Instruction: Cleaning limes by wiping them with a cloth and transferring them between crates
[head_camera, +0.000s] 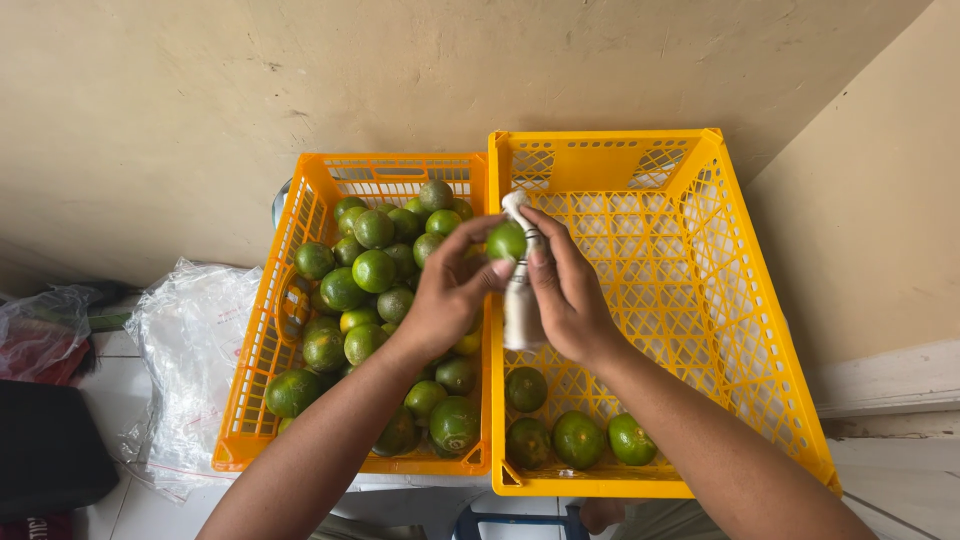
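Note:
My left hand (447, 290) holds a green citrus fruit (506, 241) between its fingertips, above the seam between two yellow plastic crates. My right hand (567, 292) grips a small white roller-like tool (520, 295) upright, its tip touching the fruit. The left crate (262, 330) is filled with several green citrus fruits (373, 270). The right crate (720, 300) holds several green fruits (578, 438) at its near end; the rest of its lattice floor is bare.
Clear plastic bags (190, 350) lie left of the crates. A black object (45, 450) and a bag with something red (40, 335) sit at the far left. A beige wall (500, 70) stands behind the crates, with a white ledge (890, 380) at right.

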